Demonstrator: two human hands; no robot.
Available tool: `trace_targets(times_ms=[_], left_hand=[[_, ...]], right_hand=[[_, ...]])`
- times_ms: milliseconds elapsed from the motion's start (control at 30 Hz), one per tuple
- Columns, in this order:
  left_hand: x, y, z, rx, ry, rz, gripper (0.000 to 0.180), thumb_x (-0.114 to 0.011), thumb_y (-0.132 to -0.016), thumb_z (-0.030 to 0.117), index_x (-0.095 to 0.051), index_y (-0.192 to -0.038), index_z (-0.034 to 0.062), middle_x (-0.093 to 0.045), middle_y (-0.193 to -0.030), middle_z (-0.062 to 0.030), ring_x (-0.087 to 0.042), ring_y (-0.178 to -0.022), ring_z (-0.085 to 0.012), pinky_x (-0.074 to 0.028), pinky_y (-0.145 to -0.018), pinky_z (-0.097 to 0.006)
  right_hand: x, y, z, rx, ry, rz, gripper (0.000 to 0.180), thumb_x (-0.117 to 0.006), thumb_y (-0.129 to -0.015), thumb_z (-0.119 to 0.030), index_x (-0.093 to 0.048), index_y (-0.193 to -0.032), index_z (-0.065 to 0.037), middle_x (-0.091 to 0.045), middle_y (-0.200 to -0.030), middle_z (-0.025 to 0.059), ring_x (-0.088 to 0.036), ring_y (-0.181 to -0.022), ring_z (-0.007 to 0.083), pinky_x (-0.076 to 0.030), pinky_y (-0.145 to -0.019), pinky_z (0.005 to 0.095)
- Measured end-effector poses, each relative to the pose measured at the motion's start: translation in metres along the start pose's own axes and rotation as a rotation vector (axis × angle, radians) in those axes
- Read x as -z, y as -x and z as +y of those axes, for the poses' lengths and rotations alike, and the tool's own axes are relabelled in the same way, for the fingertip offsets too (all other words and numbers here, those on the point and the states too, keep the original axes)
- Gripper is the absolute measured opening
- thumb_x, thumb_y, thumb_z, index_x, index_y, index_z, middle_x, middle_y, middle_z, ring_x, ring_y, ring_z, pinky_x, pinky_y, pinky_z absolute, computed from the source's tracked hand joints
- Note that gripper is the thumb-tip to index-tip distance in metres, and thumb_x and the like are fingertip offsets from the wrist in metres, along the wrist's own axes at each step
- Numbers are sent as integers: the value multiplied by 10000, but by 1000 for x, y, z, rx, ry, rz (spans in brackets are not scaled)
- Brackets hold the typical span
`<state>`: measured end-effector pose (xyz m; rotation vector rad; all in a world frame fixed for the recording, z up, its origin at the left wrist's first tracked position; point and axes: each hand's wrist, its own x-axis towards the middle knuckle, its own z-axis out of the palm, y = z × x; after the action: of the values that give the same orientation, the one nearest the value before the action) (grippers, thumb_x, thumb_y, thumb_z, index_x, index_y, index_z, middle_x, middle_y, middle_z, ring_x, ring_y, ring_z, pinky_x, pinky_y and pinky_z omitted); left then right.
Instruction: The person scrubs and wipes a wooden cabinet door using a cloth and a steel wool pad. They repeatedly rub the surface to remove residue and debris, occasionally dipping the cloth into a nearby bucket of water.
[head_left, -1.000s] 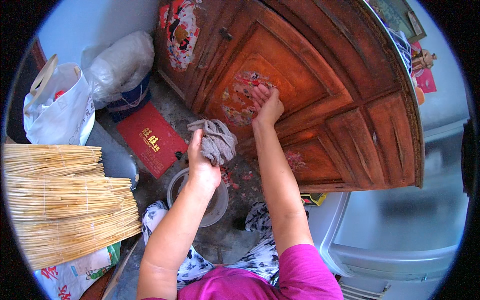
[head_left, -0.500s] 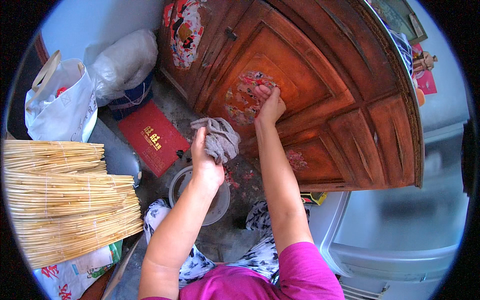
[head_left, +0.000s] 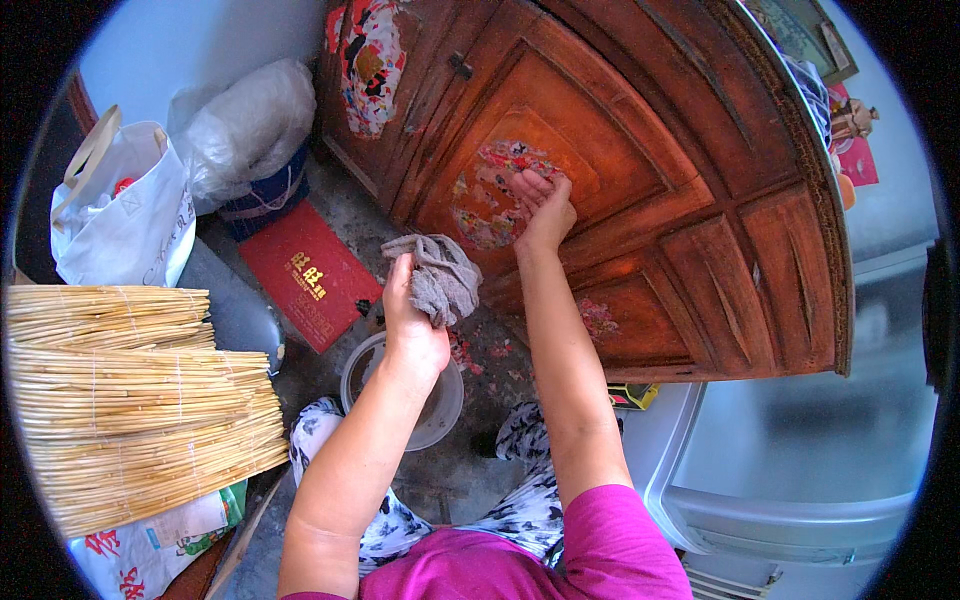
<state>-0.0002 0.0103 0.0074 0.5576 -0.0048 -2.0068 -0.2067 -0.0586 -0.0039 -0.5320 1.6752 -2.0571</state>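
Note:
My left hand (head_left: 413, 325) is closed round a crumpled grey rag (head_left: 445, 280), held above a round translucent tub (head_left: 455, 405) on the floor. Just in front of the brown wooden cabinet (head_left: 570, 115), my right hand (head_left: 547, 210) has its fingers stretched out and slightly bent, with nothing visible in them. It is beside a torn, peeling patch of colourful sticker (head_left: 482, 228) on the door panel; whether the fingertips touch it I cannot tell. Another ragged sticker patch (head_left: 372, 80) covers part of the neighbouring door.
Left of me lie a rolled reed mat (head_left: 150, 400), a white bag (head_left: 130, 215) and a plastic-wrapped bundle (head_left: 250, 120). A red box or card (head_left: 305, 275) is on the floor, near scattered scraps (head_left: 465, 355). To the right stands a pale glossy appliance (head_left: 800, 440).
My right hand has shifted slightly right and down along the door panel, and its fingers look a little straighter. The left hand with the rag has hardly moved.

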Motion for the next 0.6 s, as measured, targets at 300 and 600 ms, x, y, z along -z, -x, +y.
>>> trace_targets(times_ms=[300, 600], left_hand=[[2, 0, 2, 22, 0, 1, 298, -430, -1066, 325, -625, -1098, 102, -670, -1019, -28, -658, -951, -166, -542, -858, -347], [8, -2, -6, 56, -46, -10, 326, -422, -1058, 375, -654, -1137, 160, -688, -1117, 11, -635, -1081, -178, -481, -1006, -367]], right_hand=[[4, 5, -4, -131, 60, -53, 516, -466, -971, -464, -735, -1038, -28, -770, -1023, 110, -694, -969, 165, -427, -856, 297], [6, 11, -10, -212, -23, -44, 487, -510, -956, -456, -718, -1126, -49, -756, -1071, 59, -679, -931, 150, -481, -827, 294]])
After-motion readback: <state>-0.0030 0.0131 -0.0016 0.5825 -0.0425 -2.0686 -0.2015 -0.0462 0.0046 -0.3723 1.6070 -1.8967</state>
